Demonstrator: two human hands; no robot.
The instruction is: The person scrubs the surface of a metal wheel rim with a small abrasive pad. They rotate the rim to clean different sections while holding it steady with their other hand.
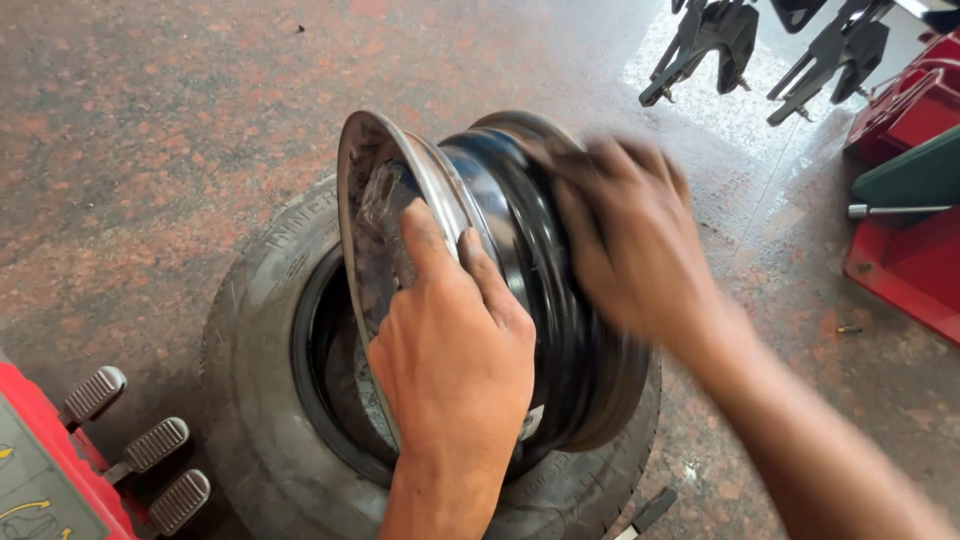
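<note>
A black steel wheel rim [520, 230] with a shiny silver lip stands on its edge, tilted, on top of a black tyre [260, 360] that lies flat on the floor. My left hand [450, 350] grips the silver lip at the near side, fingers curled over the edge. On the rim's dark outer barrel at the right rests my right hand [625, 245], blurred by motion.
Three ribbed foot pedals [150, 445] stick out of a red machine [50, 470] at the bottom left. Red equipment [905, 250] with a metal bar sits at the right edge. Black clamp jaws [705, 45] hang at the top right. The floor is speckled reddish stone.
</note>
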